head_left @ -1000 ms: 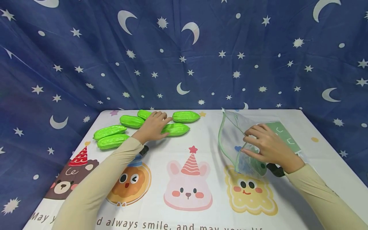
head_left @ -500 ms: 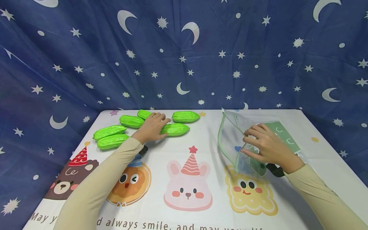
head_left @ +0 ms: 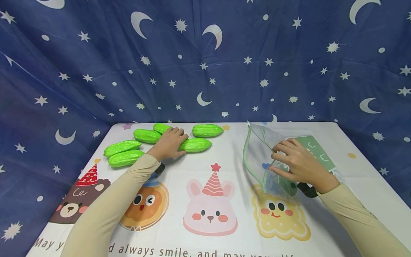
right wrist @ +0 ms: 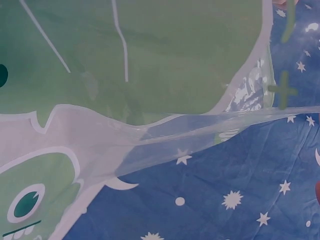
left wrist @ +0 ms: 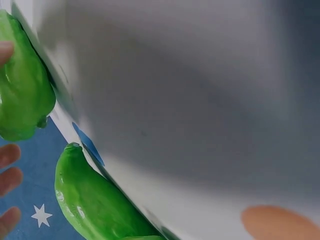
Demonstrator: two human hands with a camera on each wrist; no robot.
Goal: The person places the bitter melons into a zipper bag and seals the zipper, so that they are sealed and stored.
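My left hand (head_left: 170, 143) hovers at the left end of a glossy, ribbed green gourd, perhaps a bitter melon (head_left: 196, 145); its fingers are spread, and contact cannot be told. In the left wrist view, a fingertip (left wrist: 5, 52) overlaps one green gourd (left wrist: 22, 95), while another (left wrist: 95, 200) lies below. My right hand (head_left: 297, 164) pinches the rim of a clear zip bag (head_left: 255, 151) with green edging, keeping its mouth spread toward the left. The bag's green print (right wrist: 165, 55) fills much of the right wrist view.
Behind the left hand lie more gourds (head_left: 147, 136), with a pair (head_left: 126, 158) at the left and one (head_left: 207, 130) near the back edge. A white cloth (head_left: 224, 185) printed with cartoon faces covers the table. A dark blue starry curtain (head_left: 179, 82) rises behind it.
My left hand has shifted slightly left and toward me, showing a little more of the gourd beside it. The gourds, the bag and the right hand stay practically still.
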